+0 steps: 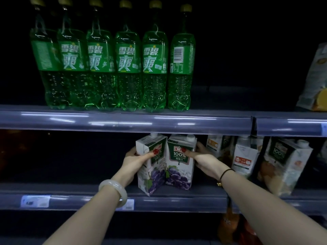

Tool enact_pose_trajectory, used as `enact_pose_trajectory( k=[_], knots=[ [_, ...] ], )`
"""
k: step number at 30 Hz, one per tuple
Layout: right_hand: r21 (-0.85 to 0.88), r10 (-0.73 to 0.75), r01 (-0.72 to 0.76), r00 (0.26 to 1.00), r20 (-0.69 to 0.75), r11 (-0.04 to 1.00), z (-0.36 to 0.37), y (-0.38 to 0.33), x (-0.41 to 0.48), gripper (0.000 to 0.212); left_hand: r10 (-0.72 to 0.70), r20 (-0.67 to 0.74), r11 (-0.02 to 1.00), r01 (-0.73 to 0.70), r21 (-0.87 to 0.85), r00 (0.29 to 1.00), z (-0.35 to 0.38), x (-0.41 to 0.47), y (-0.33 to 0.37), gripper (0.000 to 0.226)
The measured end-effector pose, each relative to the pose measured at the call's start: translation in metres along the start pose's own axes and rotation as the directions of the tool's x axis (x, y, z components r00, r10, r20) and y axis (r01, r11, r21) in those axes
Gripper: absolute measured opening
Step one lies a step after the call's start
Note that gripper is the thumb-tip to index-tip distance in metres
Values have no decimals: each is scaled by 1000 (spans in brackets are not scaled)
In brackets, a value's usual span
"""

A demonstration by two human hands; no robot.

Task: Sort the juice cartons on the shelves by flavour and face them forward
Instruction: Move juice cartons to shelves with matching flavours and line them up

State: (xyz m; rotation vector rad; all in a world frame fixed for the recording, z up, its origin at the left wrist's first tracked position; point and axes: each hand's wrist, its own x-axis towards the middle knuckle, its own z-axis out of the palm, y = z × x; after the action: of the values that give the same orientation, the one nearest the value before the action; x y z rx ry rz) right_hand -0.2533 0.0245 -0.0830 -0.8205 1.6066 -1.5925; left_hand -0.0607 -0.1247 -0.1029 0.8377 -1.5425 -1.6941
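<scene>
As left grip (135, 162) clasps angled grape carton (156, 175), right grip (203, 159) clasps forward-facing grape carton (178, 171).

A dimly lit shop aisle. Shelves (123, 121) carry price tags (35, 201). Identical green soda bottles (100, 68) stand in rows.

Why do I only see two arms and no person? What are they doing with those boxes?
The camera sits on the person's head, so you see only their own arms reaching out. It is a dim shop shelf. The left hand grips the left grape juice carton, the right hand grips the right grape juice carton; both stand side by side on the lower shelf. More juice cartons stand further right. Green Sprite bottles line the shelf above.
</scene>
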Motion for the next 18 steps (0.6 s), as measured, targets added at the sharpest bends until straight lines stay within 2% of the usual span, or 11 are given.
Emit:
enact_pose_trajectory(
  k=[2, 3, 7, 11, 14, 18],
  knots=[
    [45, -8, 8, 1000, -19, 999, 2, 1, -5, 50, 3, 22, 1000, -2, -11, 1000, 0, -4, 1, 41],
    [68, -10, 12, 1000, -24, 998, 2, 1, -8, 46, 7, 36, 1000, -7, -12, 999, -1, -6, 2, 46],
    [68, -41, 45, 997, -58, 997, 10, -1, -22, 64, 54, 42, 998, -53, -25, 998, -4, -14, 4, 70],
    [24, -83, 85, 994, -74, 996, 17, -8, -38, 54, 105, 64, 994, -105, -1, 992, -8, -24, 5, 68],
    [-31, -85, 82, 993, -82, 996, 23, -11, -49, 53, 111, 40, 994, -112, 16, 993, -9, -30, 6, 52],
    [-17, -92, 91, 985, -145, 996, 33, -17, -61, 45, 140, 55, 990, -141, 25, 989, -11, -38, 14, 47]
  ],
)
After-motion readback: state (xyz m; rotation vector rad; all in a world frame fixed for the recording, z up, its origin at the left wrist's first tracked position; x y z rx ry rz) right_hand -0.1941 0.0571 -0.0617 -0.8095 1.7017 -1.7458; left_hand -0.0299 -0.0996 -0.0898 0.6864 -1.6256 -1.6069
